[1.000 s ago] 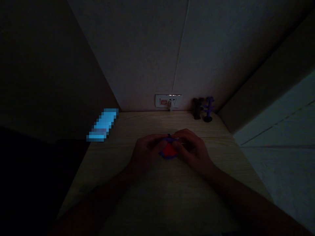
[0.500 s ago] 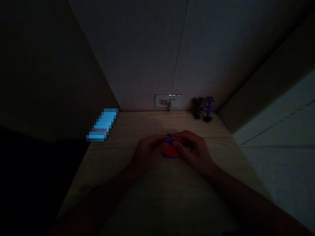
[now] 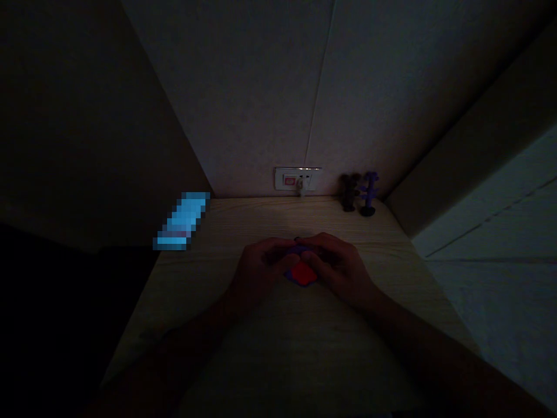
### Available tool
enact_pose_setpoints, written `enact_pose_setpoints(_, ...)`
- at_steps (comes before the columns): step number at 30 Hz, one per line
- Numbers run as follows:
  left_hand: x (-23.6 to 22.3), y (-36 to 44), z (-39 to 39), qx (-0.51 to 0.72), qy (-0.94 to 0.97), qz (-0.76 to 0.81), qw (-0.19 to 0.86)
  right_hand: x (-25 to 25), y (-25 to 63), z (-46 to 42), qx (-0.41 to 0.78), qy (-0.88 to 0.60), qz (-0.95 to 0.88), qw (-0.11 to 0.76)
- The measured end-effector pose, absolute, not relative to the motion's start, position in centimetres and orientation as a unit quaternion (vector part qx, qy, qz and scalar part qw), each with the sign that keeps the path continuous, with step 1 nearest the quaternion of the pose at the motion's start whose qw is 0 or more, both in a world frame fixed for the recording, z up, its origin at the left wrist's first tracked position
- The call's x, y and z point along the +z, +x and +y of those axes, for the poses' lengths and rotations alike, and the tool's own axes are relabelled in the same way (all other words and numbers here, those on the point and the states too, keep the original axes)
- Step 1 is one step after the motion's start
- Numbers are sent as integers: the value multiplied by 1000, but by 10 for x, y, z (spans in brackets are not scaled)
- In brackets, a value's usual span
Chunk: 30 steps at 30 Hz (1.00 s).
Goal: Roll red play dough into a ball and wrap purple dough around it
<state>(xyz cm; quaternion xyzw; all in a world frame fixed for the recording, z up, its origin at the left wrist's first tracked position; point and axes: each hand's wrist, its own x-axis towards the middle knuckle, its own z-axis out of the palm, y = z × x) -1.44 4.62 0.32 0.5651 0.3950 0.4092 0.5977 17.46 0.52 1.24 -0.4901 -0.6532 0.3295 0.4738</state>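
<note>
The room is dim. A small red and purple object (image 3: 301, 273) sits low over the wooden table (image 3: 278, 360), held between both my hands. My left hand (image 3: 260, 268) curls around its left side with the fingers closed. My right hand (image 3: 338, 265) wraps the right side, its fingers bent over the top. Most of the object is hidden by my fingers, and what it is cannot be made out.
A wall socket (image 3: 297, 177) with a plug sits at the back edge of the table. Two small branching figures, one dark (image 3: 348, 192) and one purple (image 3: 369, 193), stand at the back right. A glowing blue pixelated patch (image 3: 181, 221) lies at the table's left edge.
Both hands shifted slightly while turning the red and purple object between the fingers; more of its red face shows now than half a second ago.
</note>
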Motion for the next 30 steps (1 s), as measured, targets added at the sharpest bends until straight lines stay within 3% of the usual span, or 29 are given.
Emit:
enact_pose_setpoints(4, 4, -12, 46, 416, 537, 389, 623, 11, 174, 6, 296, -509, -634, 502)
enact_pose_setpoints(10, 5, -14, 47, 410, 568, 399, 592, 6, 173, 4, 422, -509, -560, 499)
enact_pose_setpoints(30, 3, -13, 45, 396, 557, 390, 617, 10, 172, 5, 361, -523, -585, 504)
